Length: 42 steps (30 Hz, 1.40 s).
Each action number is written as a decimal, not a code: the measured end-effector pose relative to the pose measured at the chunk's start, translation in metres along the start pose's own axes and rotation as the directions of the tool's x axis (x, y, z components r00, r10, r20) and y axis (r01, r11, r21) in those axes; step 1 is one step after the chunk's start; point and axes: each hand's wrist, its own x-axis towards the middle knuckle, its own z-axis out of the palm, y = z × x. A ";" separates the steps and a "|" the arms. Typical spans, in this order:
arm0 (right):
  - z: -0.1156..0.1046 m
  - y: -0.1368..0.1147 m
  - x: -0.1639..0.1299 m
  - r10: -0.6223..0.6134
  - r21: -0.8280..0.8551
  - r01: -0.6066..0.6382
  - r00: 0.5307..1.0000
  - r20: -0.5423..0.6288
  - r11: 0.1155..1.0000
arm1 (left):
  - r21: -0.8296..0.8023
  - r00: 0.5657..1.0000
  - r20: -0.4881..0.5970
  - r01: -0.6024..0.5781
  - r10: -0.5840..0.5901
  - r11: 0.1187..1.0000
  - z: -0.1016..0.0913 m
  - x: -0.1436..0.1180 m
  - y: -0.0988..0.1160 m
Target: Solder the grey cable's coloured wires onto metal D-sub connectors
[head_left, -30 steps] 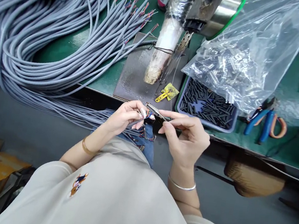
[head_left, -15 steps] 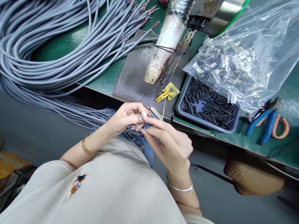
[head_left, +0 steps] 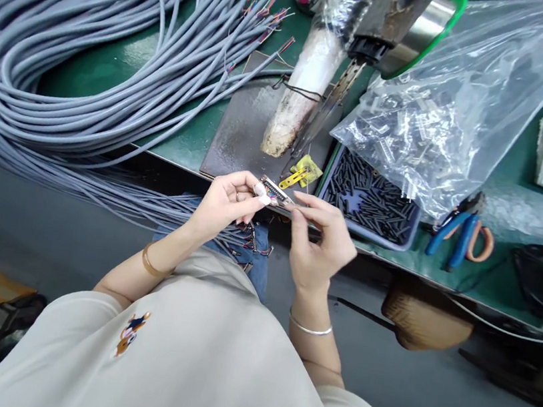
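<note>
Two bare hands meet just in front of the near edge of the green workbench (head_left: pixel 118 74), over the person's lap. The left hand (head_left: pixel 223 203) has its fingers curled closed around one end of a small silver multi-pin connector (head_left: pixel 276 192), thumb and forefinger pinching it. The right hand (head_left: pixel 320 237) pinches the connector's other end between thumb and forefinger, the remaining fingers loosely bent. On the bench just beyond the connector lies a dark metal plate (head_left: pixel 246 132); right of it sits a blue tray of short black sleeves (head_left: pixel 370 200), partly under a clear plastic bag (head_left: pixel 456 108). Coiled grey cables (head_left: pixel 43 63) cover the bench's left part.
</note>
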 end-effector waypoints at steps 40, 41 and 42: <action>0.015 0.004 0.015 -0.175 -0.090 0.179 0.983 0.049 0.980 | 0.355 0.940 -0.150 -0.237 0.306 0.904 0.014 0.013 0.007; 0.014 0.004 0.014 -0.177 -0.088 0.181 0.983 0.056 0.980 | 0.364 0.943 -0.147 -0.229 0.299 0.903 0.014 0.012 0.007; 0.014 0.004 0.013 -0.175 -0.083 0.179 0.983 0.061 0.980 | 0.375 0.945 -0.145 -0.222 0.294 0.900 0.013 0.012 0.006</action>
